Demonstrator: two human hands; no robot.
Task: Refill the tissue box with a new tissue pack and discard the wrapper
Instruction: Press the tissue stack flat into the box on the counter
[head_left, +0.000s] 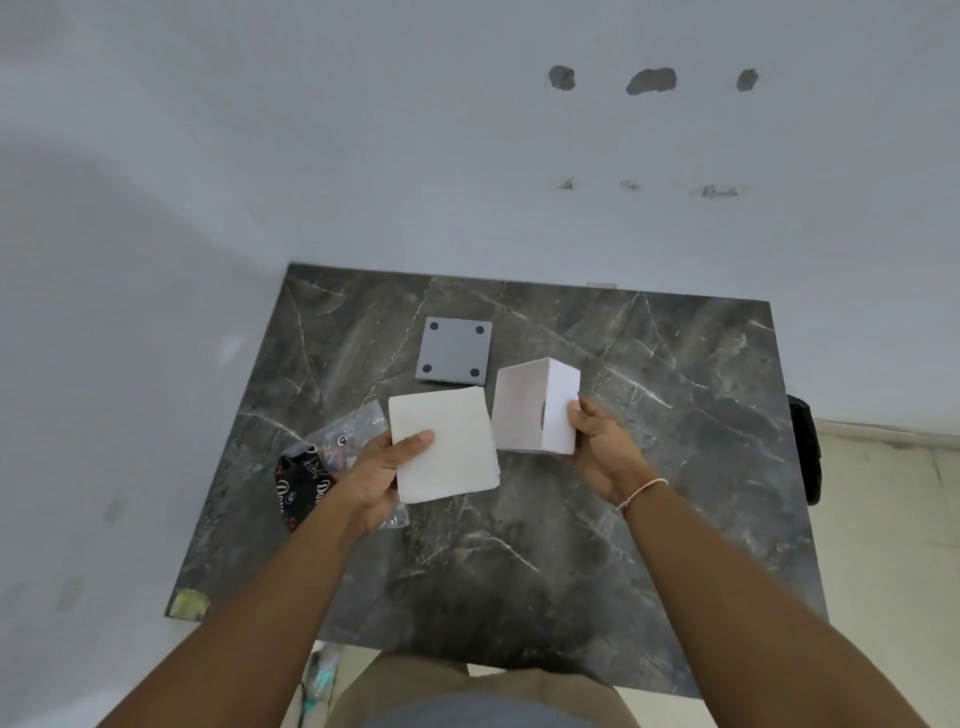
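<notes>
My left hand (376, 475) holds a white square stack of tissues (441, 444) above the table, thumb on top. My right hand (597, 441) grips the white cube tissue box (535, 405), lifted and tilted so its open underside faces me and the hollow inside shows. The stack and the box are side by side, a small gap between them. The empty wrapper (317, 470), clear plastic with a black printed part, lies crumpled on the table under my left hand. The box's grey base plate (453, 351) with four dark feet lies flat behind the tissues.
The dark marble table (649, 493) stands in a corner against white walls (415, 156). A black object (805, 447) hangs off the table's right edge. Pale floor (893, 545) shows to the right, and some litter (322, 675) lies on the floor near my legs.
</notes>
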